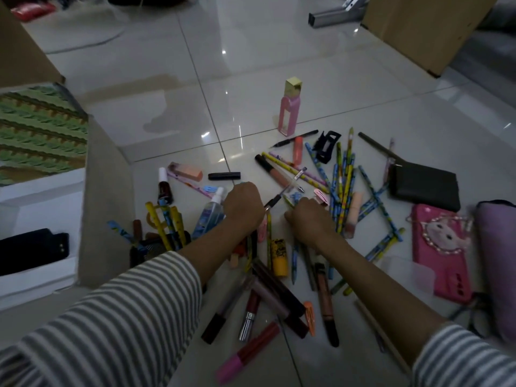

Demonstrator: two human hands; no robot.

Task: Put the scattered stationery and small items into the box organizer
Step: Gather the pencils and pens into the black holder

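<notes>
Pens, pencils, lipsticks and hair clips lie scattered on the white tiled floor. My left hand (244, 203) is curled and grips a clear pen with a black grip (286, 189), which points up and to the right. Just right of it, my right hand (310, 220) curls down onto the pile, and a greenish pencil end (288, 201) sticks out from under its fingers. The cardboard box organizer (109, 196) with white compartments stands at the left. A black mesh pen holder (150, 248) beside it holds yellow and blue pencils.
A pink bottle with a gold cap (289, 111) stands behind the pile. A black claw clip (326, 146), a dark pouch (424, 187), a pink phone case (441, 250) and a purple case (497, 263) lie at the right. A spray bottle (209, 213) lies near my left wrist. Cardboard boxes stand at the back.
</notes>
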